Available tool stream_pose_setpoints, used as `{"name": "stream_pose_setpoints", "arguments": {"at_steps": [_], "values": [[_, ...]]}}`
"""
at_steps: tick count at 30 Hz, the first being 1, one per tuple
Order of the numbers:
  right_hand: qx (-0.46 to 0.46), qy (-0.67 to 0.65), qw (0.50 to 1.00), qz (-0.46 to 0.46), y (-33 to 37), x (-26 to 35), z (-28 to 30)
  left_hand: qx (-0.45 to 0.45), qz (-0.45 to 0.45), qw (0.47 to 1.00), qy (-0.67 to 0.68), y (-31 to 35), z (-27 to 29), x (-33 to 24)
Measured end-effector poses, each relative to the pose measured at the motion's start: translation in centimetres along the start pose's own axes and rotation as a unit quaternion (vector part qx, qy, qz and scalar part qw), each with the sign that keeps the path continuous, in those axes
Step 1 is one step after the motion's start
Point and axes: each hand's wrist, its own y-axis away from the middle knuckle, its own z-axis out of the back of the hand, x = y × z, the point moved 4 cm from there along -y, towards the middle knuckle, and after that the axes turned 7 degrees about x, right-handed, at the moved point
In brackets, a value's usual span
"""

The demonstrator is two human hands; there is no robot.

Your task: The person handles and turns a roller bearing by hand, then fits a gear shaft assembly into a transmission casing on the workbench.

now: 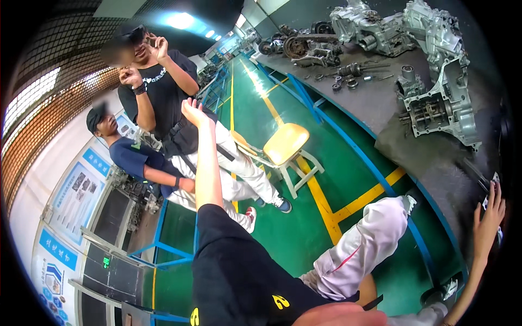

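Note:
My left hand (pixel 193 112) is stretched out in front of me, fingers apart and holding nothing, close to a standing person in a black shirt (pixel 163 92). My right hand (pixel 489 214) lies flat with spread fingers on the edge of a grey workbench (pixel 375 98), next to a small white card (pixel 488 199). A grey metal gearbox housing (pixel 437 111) lies on the bench beyond it. My leg in white trousers (pixel 364 244) reaches out over the green floor.
A second person in a dark blue shirt and cap (pixel 133 155) leans beside the standing one. A yellow stool (pixel 286 144) stands on the green floor (pixel 293 228) with yellow lines. More engine parts (pixel 348 70) cover the bench. Blue frames (pixel 163 250) stand at left.

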Motion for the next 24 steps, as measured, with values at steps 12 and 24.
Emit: {"name": "stream_pose_setpoints", "arguments": {"at_steps": [12, 24], "values": [[0.009, -0.078, 0.997, -0.019, 0.0, 3.3, 2.4, 0.061, -0.132, 0.989, -0.027, -0.8, -4.4, -8.1], [0.027, -0.146, 0.989, -0.012, 0.1, 4.6, 3.0, 0.041, -0.375, 0.884, -0.278, 1.0, -10.8, -18.5]]}}
